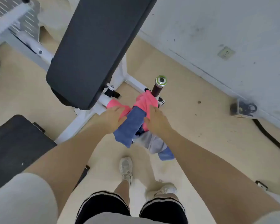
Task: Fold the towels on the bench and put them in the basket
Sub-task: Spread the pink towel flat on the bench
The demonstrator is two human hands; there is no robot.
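I hold a bundle of towels in the air in front of me, beside the end of the black padded bench [90, 50]. My left hand [112, 118] grips the left part of a pink towel [144, 101], and my right hand [157, 119] grips its right part. A blue towel [130, 126] hangs between my hands. Below my right hand a grey towel [152, 141] droops, with another blue piece [166, 154] under it. No basket shows in this view.
The bench's white frame [81, 118] runs across the beige floor. A dark post with a metal cap [159, 85] stands behind the towels. A second black pad [14, 147] lies at my left. The white wall [225, 38] and a black cable [271, 138] are at the right. My feet [126, 168] stand below.
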